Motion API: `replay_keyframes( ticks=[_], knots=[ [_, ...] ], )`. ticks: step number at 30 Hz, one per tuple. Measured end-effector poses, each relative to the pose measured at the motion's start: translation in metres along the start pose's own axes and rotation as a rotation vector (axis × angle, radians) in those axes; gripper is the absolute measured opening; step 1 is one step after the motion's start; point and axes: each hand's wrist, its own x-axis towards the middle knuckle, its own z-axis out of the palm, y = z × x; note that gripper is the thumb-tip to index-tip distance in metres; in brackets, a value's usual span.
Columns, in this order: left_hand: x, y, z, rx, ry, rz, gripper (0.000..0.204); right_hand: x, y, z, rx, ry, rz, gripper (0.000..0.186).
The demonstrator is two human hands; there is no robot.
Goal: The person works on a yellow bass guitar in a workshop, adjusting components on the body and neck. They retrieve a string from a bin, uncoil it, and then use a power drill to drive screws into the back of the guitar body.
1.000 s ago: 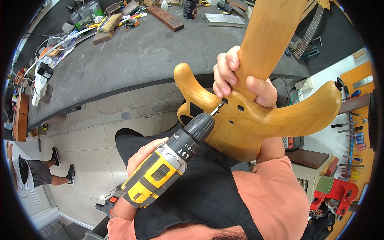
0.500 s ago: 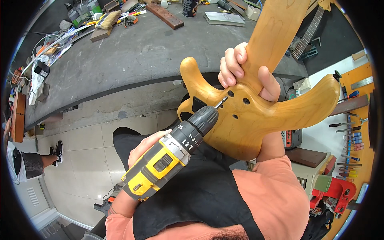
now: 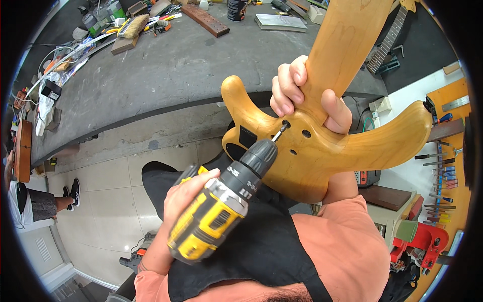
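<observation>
My left hand (image 3: 183, 196) is closed around a yellow and black cordless drill (image 3: 209, 221) at lower centre. Its driver bit (image 3: 279, 132) reaches the upper-left screw hole at the neck joint of a wooden electric guitar body (image 3: 302, 171), whose back faces me. Two more dark screw holes (image 3: 306, 133) show beside the bit. My right hand (image 3: 312, 95) grips the guitar neck (image 3: 347, 45) just above the body, fingers on the left side and thumb on the right. The drill hides part of the body and most of my left fingers.
A dark workbench (image 3: 151, 75) spans the far side, with a brown wood block (image 3: 205, 20), a brush (image 3: 133, 26) and a pale flat block (image 3: 280, 22). Files hang on the right-hand board (image 3: 455, 146) above a red machine (image 3: 427, 246). A person (image 3: 43, 204) stands far left.
The drill has shifted right and rolled slightly, and its bit has gone from beside the upper-left hole onto it. The guitar has moved slightly left.
</observation>
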Motion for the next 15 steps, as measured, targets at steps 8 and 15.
replay_keyframes(
  ticks=[8,15],
  knots=[
    [-0.016,0.007,0.002,-0.350,-0.138,-0.210,0.073,-0.003,0.001,-0.004,0.073,-0.045,-0.010,0.046],
    [-0.007,0.003,0.007,-0.222,-0.016,0.018,0.066,-0.003,0.001,-0.006,0.086,-0.062,-0.011,0.047]
  ],
)
